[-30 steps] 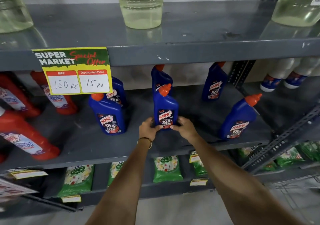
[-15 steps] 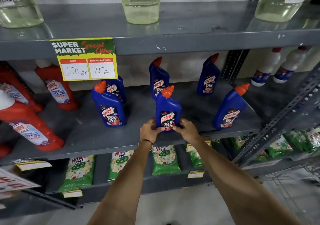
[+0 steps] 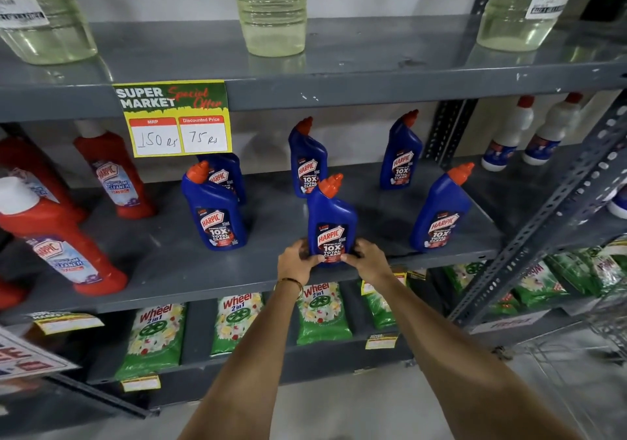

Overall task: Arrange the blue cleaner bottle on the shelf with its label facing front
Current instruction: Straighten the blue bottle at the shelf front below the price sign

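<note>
A blue cleaner bottle point(image 3: 331, 219) with an orange cap stands upright near the front edge of the grey middle shelf point(image 3: 190, 270), its label turned towards me. My left hand point(image 3: 296, 259) grips its base from the left and my right hand point(image 3: 368, 258) grips it from the right. Both sets of fingertips touch the lower label. Several more blue bottles stand on the same shelf: one front left point(image 3: 214, 214), one front right point(image 3: 440, 215), and two at the back point(image 3: 308, 161) point(image 3: 401, 154).
Red cleaner bottles point(image 3: 64, 246) stand at the left of the shelf, white ones point(image 3: 505, 141) at the far right. A yellow price sign point(image 3: 176, 119) hangs from the upper shelf, which holds clear bottles point(image 3: 271, 12). Green detergent packs point(image 3: 322, 310) fill the lower shelf. A slanted grey post point(image 3: 556, 198) stands right.
The view has shifted slightly, so the shelf sits lower and further right in frame. Both hands stay at the bottle's base; the bottle remains upright with its label front.
</note>
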The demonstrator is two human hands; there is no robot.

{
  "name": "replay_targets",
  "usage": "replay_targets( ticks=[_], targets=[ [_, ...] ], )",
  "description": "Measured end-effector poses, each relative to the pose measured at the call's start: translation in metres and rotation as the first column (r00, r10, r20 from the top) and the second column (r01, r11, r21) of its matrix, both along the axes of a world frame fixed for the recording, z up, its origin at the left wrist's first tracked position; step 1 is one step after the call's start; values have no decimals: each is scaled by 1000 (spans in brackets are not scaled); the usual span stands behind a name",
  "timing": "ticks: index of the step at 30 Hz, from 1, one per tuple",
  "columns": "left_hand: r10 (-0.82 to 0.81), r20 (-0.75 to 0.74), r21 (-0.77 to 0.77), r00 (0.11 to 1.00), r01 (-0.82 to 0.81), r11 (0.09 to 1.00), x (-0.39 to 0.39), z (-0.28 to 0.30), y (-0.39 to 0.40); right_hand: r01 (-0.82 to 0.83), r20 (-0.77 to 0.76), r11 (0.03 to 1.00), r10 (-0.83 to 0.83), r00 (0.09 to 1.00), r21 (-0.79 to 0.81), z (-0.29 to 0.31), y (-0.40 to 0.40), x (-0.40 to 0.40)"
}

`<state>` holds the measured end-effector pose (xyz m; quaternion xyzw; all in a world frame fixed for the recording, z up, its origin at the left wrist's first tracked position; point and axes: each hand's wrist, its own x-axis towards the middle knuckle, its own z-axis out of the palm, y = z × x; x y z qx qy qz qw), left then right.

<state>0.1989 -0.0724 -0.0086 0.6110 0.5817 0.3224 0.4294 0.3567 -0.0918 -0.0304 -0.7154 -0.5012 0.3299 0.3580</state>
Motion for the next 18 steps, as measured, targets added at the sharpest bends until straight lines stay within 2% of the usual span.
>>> replay_targets(
  ticks=[13,18],
  targets=[
    [-1,20,-5,1000,1,1000,-2,-6,6,-21,24,1000,21,999,-3,1,1,-1],
    [10,77,-54,997,-5,999,-8,-12,4,-13,19,999,12,1000,33,0,-7,-3]
  ],
)
